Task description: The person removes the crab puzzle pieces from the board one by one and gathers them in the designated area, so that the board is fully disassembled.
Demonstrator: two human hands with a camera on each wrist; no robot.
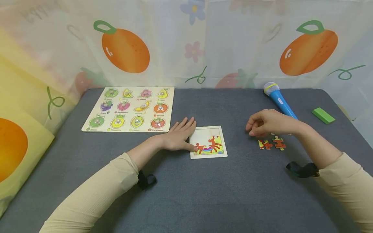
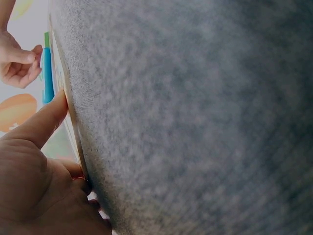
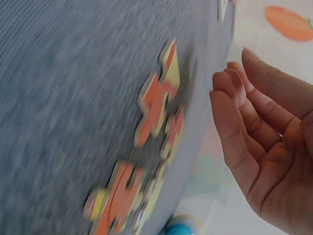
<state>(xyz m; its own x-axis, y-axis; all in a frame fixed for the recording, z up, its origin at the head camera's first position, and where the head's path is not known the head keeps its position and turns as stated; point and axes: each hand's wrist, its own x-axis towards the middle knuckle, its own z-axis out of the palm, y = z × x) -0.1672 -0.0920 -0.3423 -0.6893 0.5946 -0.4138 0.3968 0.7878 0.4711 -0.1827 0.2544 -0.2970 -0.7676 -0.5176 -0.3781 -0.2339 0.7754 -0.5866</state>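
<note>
My left hand lies with fingers spread on the left edge of a small puzzle board. Its thumb touches the board's lower left part. Orange and rainbow-coloured pieces sit in the lower part of the board, while the upper part shows bare white. Off to the right, my right hand hovers over loose puzzle pieces, its fingers loosely bent. The right wrist view shows nothing between thumb and fingers of that hand. Several orange and yellow pieces lie below it; the hand partly covers them in the head view.
A fruit peg board lies at the back left, close to my left fingertips. Behind my right hand is a blue toy microphone. A green block sits at the far right of the grey table. A printed curtain hangs behind.
</note>
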